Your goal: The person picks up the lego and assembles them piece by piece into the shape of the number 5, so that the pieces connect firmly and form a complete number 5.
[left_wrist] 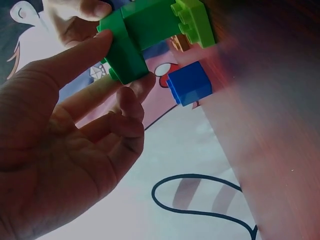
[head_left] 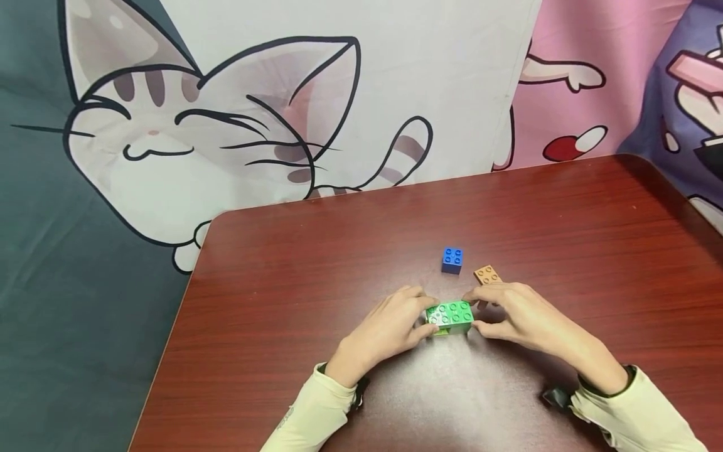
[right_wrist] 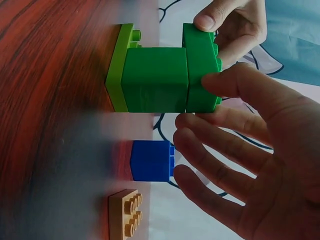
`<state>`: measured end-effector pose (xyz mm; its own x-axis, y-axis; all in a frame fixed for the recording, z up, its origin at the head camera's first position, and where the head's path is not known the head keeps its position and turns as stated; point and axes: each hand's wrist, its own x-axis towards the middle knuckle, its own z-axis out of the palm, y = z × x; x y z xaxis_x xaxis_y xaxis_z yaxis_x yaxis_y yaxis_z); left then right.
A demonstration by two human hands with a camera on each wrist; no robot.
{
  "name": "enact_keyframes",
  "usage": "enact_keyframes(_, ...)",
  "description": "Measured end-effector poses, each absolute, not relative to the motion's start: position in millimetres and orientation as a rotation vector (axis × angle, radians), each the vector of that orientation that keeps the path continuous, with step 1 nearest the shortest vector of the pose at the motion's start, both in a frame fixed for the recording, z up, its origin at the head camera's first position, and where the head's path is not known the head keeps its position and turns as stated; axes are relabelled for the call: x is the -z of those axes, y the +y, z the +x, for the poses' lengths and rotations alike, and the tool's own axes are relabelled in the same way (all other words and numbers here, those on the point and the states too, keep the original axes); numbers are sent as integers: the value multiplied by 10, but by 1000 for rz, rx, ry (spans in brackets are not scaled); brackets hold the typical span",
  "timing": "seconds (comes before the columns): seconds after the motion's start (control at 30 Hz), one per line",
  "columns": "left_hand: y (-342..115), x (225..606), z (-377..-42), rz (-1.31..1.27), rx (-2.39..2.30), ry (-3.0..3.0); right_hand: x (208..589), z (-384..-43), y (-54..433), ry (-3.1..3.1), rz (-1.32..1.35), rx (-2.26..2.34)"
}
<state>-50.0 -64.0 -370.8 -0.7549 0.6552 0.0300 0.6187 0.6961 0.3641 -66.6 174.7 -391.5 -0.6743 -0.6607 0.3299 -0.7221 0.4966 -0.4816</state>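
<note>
A small toy-brick stack stands on the table between the two hands. Its top is a long green brick (head_left: 452, 312), studs up. Below that is a taller green block (right_wrist: 155, 80), set on a lime-green flat brick (right_wrist: 116, 75) at the bottom. In the right wrist view the top brick overhangs part of the lime one, leaving a gap. The left hand (head_left: 390, 321) pinches the top brick's left end between thumb and fingers. At the opposite end, the right hand (head_left: 522, 314) holds the same brick with thumb and index finger, its other fingers spread loosely.
Just behind the stack sits a blue brick (head_left: 452, 261) with four studs. A tan flat brick (head_left: 487, 275) lies beyond the right hand, partly covered by it. The reddish-brown table (head_left: 271, 301) ends at a cat-print cloth (head_left: 452, 69) behind.
</note>
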Motion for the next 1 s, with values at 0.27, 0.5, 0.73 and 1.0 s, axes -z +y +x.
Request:
enact_keyframes(0.27,-620,3677,-499,1037,-532,2823,3906,-647,1723,-2632,1156,-824)
enact_keyframes(0.5,-600,3676,-470,1047,-439,2894,3884,-618,1692,-2663,1101,-747)
enact_keyframes(0.73,-605,3703,-447,1021,-453,2891,3861,-597,1677,-2693,1064,-691)
enact_keyframes(1.0,-670,3772,-437,874,-662,2723,3825,-522,1678,-2823,1050,-602)
